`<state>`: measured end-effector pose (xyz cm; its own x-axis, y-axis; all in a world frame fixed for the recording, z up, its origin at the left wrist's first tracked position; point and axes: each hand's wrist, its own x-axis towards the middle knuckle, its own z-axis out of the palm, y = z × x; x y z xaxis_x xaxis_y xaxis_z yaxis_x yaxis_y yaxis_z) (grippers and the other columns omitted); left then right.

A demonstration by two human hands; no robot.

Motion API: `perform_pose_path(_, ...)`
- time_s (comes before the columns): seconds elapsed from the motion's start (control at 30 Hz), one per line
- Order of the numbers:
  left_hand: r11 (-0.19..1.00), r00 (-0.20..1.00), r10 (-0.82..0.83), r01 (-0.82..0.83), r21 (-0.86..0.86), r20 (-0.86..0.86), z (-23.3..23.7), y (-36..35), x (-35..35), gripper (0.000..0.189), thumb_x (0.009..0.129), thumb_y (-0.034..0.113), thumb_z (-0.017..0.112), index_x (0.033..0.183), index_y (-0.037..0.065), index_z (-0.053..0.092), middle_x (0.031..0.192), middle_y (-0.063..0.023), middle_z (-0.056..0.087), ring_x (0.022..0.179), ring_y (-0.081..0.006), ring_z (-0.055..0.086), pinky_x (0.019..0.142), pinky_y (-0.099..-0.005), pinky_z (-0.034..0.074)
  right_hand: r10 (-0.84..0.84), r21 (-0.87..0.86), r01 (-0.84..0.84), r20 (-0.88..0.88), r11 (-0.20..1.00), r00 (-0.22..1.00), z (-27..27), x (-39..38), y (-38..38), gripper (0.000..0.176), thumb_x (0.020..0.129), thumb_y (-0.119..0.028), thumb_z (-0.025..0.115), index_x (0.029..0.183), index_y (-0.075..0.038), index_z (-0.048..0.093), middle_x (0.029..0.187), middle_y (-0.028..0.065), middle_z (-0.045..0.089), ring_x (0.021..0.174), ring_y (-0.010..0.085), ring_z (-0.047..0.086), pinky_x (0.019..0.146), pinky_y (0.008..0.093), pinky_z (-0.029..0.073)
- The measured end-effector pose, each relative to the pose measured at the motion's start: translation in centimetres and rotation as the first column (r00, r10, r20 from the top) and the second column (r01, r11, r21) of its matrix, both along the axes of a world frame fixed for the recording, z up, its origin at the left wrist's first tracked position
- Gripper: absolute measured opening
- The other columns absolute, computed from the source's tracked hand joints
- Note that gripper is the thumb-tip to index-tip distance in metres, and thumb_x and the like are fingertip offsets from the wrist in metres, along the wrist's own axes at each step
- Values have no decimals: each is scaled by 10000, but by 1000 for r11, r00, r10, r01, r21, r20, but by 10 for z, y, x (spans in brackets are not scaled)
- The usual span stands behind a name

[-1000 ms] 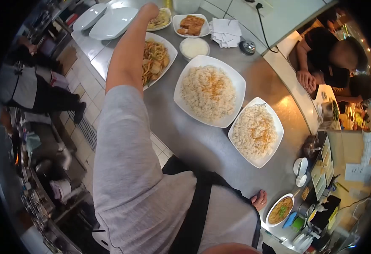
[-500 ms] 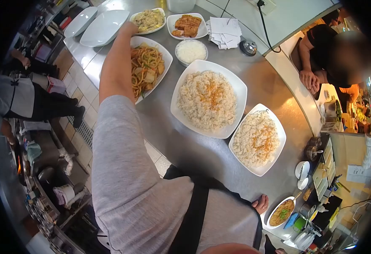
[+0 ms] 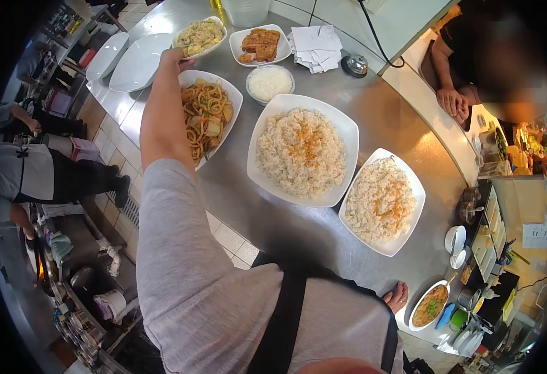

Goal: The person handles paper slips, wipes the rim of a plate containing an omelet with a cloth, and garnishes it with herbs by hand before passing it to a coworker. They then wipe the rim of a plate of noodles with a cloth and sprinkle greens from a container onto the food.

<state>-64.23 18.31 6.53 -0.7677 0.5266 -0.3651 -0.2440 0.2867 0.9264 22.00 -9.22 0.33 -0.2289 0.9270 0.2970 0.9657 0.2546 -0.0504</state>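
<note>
At the far left of the counter, my left hand (image 3: 177, 59) grips the near rim of a white plate of yellow fried rice (image 3: 200, 37). Just below that hand is a large white plate of fried noodles (image 3: 208, 118), partly covered by my forearm. My right hand (image 3: 397, 297) rests near the counter's right-hand edge, fingers slightly bent and nothing visible in them. Beside it stands an oval dish of brown food with green garnish (image 3: 430, 305). Two white bowls of rice with orange topping, one large (image 3: 302, 149) and one smaller (image 3: 382, 201), sit in the middle.
Two white plates (image 3: 139, 62) lie at the far left. A dish of sliced fried meat (image 3: 261, 45), a bowl of white rice (image 3: 269, 83), paper slips (image 3: 317, 48) and a call bell (image 3: 354, 65) line the back. A person sits across the counter; co-workers stand at left near a flame.
My view has shifted slightly. My left hand now shows its fingers at the fried rice plate's rim, and the plate looks more tilted. My right hand stays by the counter edge.
</note>
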Motion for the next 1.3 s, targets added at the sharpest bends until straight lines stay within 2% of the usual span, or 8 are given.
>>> perform_pose_path(0.23, 977, 969, -161, 184, 110, -188, 69, -39, 62, 301, 825, -46, 407, 1067, -215, 471, 964, -246, 610, 723, -307, 663, 593, -276, 592, -90, -54, 90, -10, 994, 996, 14, -10, -3, 408, 842, -111, 460, 1231, 9, 486, 1259, 233, 458, 1126, 398, 441, 977, 483, 327)
perform_pose_path(0.4, 819, 867, -471, 498, 285, -163, 99, -85, 194, 342, 819, -43, 426, 1131, -180, 455, 1003, -229, 606, 858, -280, 650, 732, -294, 584, -159, -28, 171, -534, 985, 830, 22, -35, 21, 372, 895, -62, 479, 1265, -25, 490, 1265, 142, 498, 1099, 249, 518, 948, 349, 401)
perform_pose_path(0.6, 608, 647, -762, 718, 338, -2, 86, -137, 405, 381, 834, -2, 434, 1198, -114, 463, 1089, -171, 605, 907, -231, 642, 781, -316, 567, -239, -193, -462, -970, 866, -42, 93, -110, 65, 455, 906, -105, 475, 1345, -5, 405, 1300, 101, 493, 1059, 182, 546, 928, 308, 418)
perform_pose_path(0.77, 490, 490, -864, 766, 416, 117, 57, -184, 580, 365, 838, -16, 420, 1190, -95, 476, 1078, -172, 610, 875, -228, 652, 750, -314, 571, -390, -159, -528, -847, 834, -362, 101, -40, 59, 511, 875, -58, 461, 1373, -9, 359, 1315, 98, 476, 1071, 170, 534, 924, 306, 415)
perform_pose_path(0.9, 472, 462, -877, 782, 406, 129, 37, -208, 699, 396, 846, -17, 420, 1237, -83, 436, 1074, -174, 609, 881, -229, 651, 736, -302, 567, -361, -225, -395, -879, 891, -313, 102, 60, 30, 502, 849, -15, 436, 1350, -4, 401, 1296, 95, 496, 1077, 173, 531, 945, 297, 396)
perform_pose_path(0.97, 468, 467, -879, 802, 373, 99, 30, -215, 750, 416, 848, -25, 414, 1259, -91, 403, 1088, -191, 595, 888, -237, 650, 732, -302, 569, -11, -40, -101, -963, 994, 268, 103, 105, 15, 479, 837, 7, 410, 1314, 3, 452, 1254, 85, 536, 1088, 181, 528, 972, 291, 368)
perform_pose_path(1.07, 458, 441, -887, 807, 373, 136, 22, -227, 809, 415, 849, -31, 406, 1259, -95, 401, 1107, -201, 581, 888, -248, 651, 730, -304, 571, 248, 168, -187, -767, 968, 592, 121, 174, -6, 462, 827, 23, 400, 1280, 9, 491, 1261, 84, 531, 1120, 179, 510, 990, 291, 347)
perform_pose_path(1.3, 404, 359, -915, 812, 420, 185, 27, -246, 889, 427, 846, -40, 401, 1268, -100, 380, 1111, -195, 571, 912, -260, 642, 743, -319, 575, -150, -150, -9, -982, 989, -112, 95, 244, -17, 558, 848, 42, 394, 1398, -7, 315, 1322, 156, 474, 1206, 193, 456, 1020, 303, 329)
